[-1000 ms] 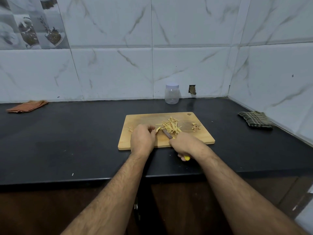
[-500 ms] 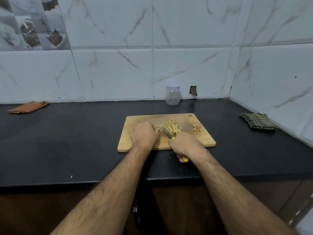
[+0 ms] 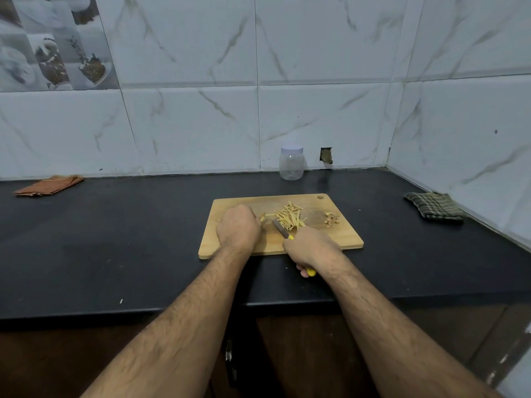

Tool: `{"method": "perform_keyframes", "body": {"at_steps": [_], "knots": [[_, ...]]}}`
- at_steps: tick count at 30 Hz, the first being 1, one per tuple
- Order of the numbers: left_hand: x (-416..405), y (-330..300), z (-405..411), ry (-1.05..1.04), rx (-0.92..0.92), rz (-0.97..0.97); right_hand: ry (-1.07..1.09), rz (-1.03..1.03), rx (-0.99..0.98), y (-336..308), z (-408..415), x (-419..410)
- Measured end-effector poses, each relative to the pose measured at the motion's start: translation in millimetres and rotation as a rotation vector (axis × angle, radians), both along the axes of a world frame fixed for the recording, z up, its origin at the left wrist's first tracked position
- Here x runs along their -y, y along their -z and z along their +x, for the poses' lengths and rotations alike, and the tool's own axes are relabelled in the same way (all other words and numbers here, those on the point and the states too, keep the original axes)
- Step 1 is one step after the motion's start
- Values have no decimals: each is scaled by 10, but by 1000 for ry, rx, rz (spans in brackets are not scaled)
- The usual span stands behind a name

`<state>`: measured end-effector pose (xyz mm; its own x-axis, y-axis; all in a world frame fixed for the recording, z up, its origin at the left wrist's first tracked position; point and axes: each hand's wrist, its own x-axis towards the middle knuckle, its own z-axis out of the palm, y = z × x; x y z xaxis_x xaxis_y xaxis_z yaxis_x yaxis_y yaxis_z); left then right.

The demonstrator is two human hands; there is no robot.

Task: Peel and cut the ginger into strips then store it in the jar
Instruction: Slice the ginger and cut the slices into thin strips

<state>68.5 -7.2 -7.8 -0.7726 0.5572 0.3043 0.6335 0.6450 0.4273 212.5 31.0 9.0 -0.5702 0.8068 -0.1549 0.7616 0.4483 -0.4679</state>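
A wooden cutting board (image 3: 344,239) lies on the black counter. A pile of yellow ginger strips (image 3: 288,218) sits at its middle. My left hand (image 3: 238,226) rests curled on the board's left part, and a small ginger piece (image 3: 262,216) peeks out at its fingertips. My right hand (image 3: 311,248) grips a yellow-handled knife (image 3: 280,227), whose blade lies between the left hand and the strips. A clear plastic jar (image 3: 291,165) with a white lid stands by the back wall, lid on.
Brown peel scraps (image 3: 331,219) lie on the board's right side. An orange cloth (image 3: 48,185) lies at the far left of the counter, a green checked cloth (image 3: 434,208) at the right by the side wall. The counter's front edge runs under my forearms.
The view has shifted slightly. My left hand has slid a little left on the board, and the knife blade stays between it and the strips.
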Motion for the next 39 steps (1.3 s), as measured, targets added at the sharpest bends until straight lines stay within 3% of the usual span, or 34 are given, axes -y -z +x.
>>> {"method": "perform_keyframes", "body": {"at_steps": [13, 23, 27, 39], "knots": [[29, 35, -46, 37, 25, 119, 1, 36, 1, 55, -14, -4], [32, -94, 103, 24, 297, 293, -47, -33, -25, 32, -28, 52], [84, -107, 103, 41, 364, 258, -63, -85, -91, 32, -42, 74], [35, -54, 112, 6, 384, 55, -3, 24, 26, -23, 150, 25]]}}
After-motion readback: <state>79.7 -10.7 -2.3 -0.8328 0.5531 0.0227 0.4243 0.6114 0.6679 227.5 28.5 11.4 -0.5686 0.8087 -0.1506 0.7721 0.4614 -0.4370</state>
